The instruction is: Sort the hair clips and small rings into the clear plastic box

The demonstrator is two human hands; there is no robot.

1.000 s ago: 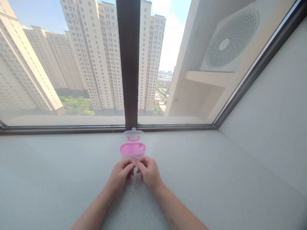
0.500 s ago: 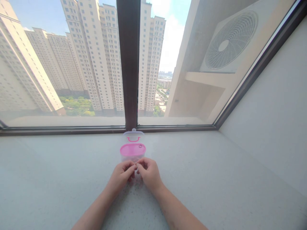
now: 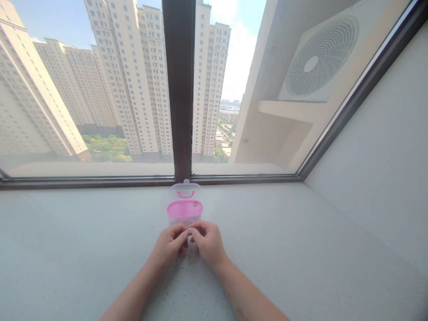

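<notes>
My left hand (image 3: 171, 243) and my right hand (image 3: 209, 243) meet at the fingertips over the pale sill. Both are closed in a pinch on a tiny whitish piece (image 3: 190, 231), too small for me to name. Just beyond my fingers stands a clear plastic box with a pink tray (image 3: 182, 208) in its top. A small dark ring (image 3: 195, 204) lies on the pink tray at its right end. The clear lid (image 3: 186, 187), which has a pink handle, stands raised behind the box. My hands hide the lower front of the box.
The speckled white sill (image 3: 100, 249) stretches to both sides. Behind it runs a dark window frame (image 3: 182, 111) with glass panes. A white wall (image 3: 377, 187) borders the sill on the right. Tall buildings and a fan unit show outside.
My fingertips have shifted slightly around the tiny piece, which shows at a different angle. Both hands stay in nearly the same place, and the box has not moved.
</notes>
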